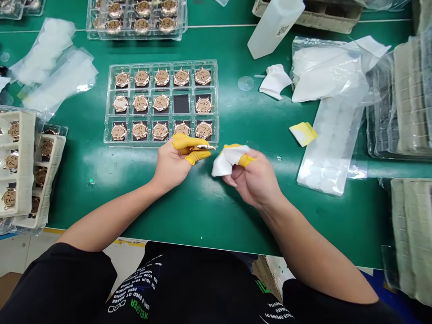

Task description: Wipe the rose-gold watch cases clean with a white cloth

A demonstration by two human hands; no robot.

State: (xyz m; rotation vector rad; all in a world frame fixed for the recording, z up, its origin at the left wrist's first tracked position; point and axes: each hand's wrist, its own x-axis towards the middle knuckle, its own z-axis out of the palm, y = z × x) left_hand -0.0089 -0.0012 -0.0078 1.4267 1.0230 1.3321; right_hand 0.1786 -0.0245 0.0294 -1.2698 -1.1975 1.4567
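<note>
My left hand [175, 162], in yellow finger cots, pinches a watch case [204, 147] that is turned nearly edge-on. Just right of it, my right hand [253, 175] grips a folded white cloth [224, 162], also with yellow finger cots on. A small gap separates the cloth from the watch case. Behind my left hand lies a clear plastic tray [217, 108] whose compartments hold several rose-gold watch cases [161, 103], backs up. One compartment [181, 104] in the middle row shows only its dark bottom. My left fingers partly cover a watch case in the front row.
Stacked trays [25, 162] of watch cases stand at the left, and another tray [135, 33] sits at the back. A white bottle [275, 29], a crumpled white cloth [275, 81], a yellow-and-white pad [303, 133] and plastic film [329, 148] lie rightward. Empty trays [401, 99] pile up far right.
</note>
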